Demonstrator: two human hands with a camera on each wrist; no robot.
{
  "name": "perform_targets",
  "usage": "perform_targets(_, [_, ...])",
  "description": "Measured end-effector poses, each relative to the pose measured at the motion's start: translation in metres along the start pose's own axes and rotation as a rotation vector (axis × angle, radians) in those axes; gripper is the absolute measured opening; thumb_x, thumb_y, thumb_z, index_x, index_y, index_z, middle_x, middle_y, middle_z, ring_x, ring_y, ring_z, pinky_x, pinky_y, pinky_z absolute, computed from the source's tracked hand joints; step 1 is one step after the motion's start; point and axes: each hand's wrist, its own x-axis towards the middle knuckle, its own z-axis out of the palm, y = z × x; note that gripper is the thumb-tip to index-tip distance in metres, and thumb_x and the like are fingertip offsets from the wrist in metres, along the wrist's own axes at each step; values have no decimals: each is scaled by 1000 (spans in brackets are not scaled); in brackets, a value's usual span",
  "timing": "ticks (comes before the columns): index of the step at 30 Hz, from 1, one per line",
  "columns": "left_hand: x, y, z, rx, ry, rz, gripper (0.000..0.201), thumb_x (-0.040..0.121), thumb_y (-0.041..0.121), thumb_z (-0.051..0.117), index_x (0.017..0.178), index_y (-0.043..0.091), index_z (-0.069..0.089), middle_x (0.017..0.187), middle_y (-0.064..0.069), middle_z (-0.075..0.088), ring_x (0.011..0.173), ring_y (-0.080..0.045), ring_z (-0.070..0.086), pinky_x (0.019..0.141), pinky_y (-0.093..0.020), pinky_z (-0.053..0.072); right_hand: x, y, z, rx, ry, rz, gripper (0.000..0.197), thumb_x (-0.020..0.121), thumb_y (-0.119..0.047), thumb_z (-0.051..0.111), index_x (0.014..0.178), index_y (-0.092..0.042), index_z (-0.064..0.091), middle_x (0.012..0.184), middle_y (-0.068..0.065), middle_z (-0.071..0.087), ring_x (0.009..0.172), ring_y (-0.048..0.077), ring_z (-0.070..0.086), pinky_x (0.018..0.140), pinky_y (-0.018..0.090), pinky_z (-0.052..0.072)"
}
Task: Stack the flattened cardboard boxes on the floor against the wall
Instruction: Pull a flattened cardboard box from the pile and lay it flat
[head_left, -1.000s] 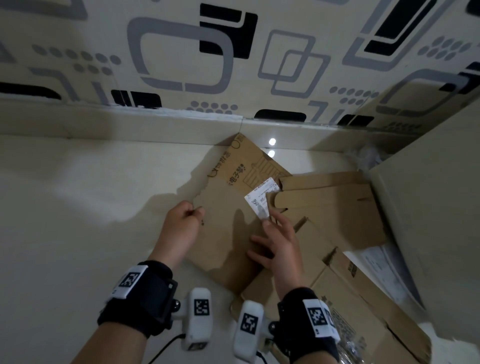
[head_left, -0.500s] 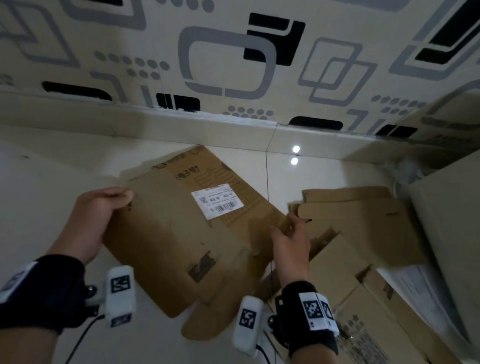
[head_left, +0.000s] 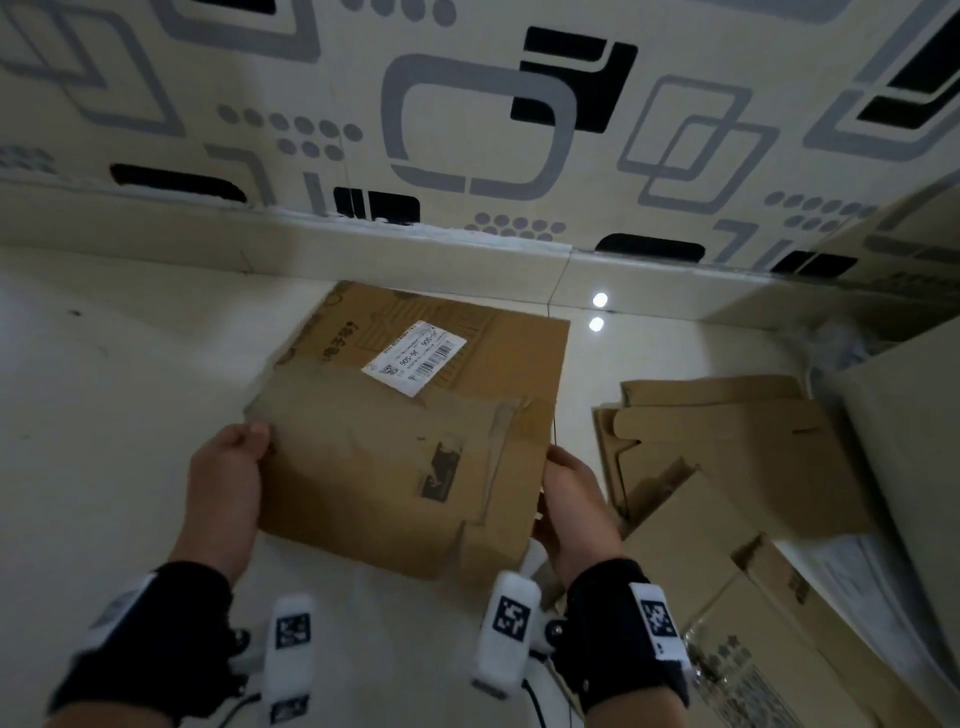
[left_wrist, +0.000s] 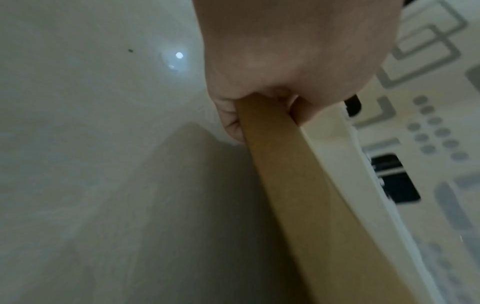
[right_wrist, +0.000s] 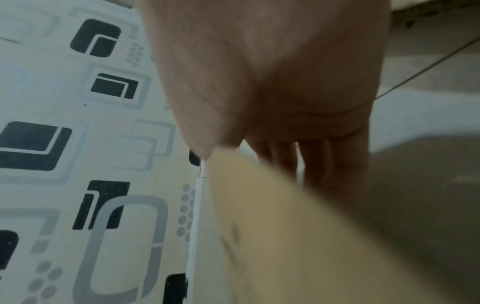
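Near the wall (head_left: 467, 130), both hands grip one flattened box (head_left: 415, 447) by its side edges, left hand (head_left: 223, 478) and right hand (head_left: 576, 504), above the floor (head_left: 104, 415). It seems not yet placed; more flattened boxes (head_left: 727, 457) wait to the right.

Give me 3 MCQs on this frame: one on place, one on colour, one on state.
1. Where is the pile of other flattened boxes relative to the held flattened box?
A right
B left
C under it

2. Colour of the shipping label?
A white
B red
C green

3. How is the box held?
A left hand only
B both hands on opposite edges
C lying untouched

Key: 1 A, pile sits by the right hand; 2 A, white with barcode; 3 B, each hand grips an edge.
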Motion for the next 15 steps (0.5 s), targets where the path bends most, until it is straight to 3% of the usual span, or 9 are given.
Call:
perform_targets(3, [-13,-14,14,154,87,71,27,104,24,44,96,2,56,93,-17,59,94,-36,55,77,-41,38,0,-3,0,172,95,13,34,99,-33,48,114,-20,75,105,11,81,95,31,72,79,41,57])
perform_targets(6, [-23,-13,23,223,121,77,26,106,26,37,103,2,46,80,-4,45,84,-27,47,72,-37,33,-2,-7,1,130,66,-21,40,98,-49,50,122,-25,72,115,1,79,108,25,71,94,47,56])
perform_targets(8, [-22,-8,25,300,97,100,27,106,27,39,101,1,46,78,-3,44,78,-27,45,68,-37,31,-1,-6,6,-71,74,-95,33,97,-34,59,129,-30,65,120,0,75,111,21,69,100,46,55])
perform_targets(11, [-10,-4,16,448,79,165,37,102,30,48,86,-2,56,77,-12,55,81,-33,52,71,-37,34,3,3,14,-247,94,-147,53,100,-4,47,147,-27,50,135,4,65,121,21,63,103,41,53])
perform_targets(13, [-4,-7,8,546,70,193,44,98,34,52,71,1,61,75,-19,61,76,-39,59,67,-39,39,3,8,15,-301,71,-152,60,99,4,40,150,-28,48,138,0,62,126,19,59,103,36,52])
perform_targets(15, [-1,-8,5,573,82,194,47,91,42,54,68,2,64,80,-24,63,76,-41,62,67,-42,47,4,11,13,-315,59,-167,59,97,4,39,142,-30,55,136,-3,63,127,18,59,104,34,52])
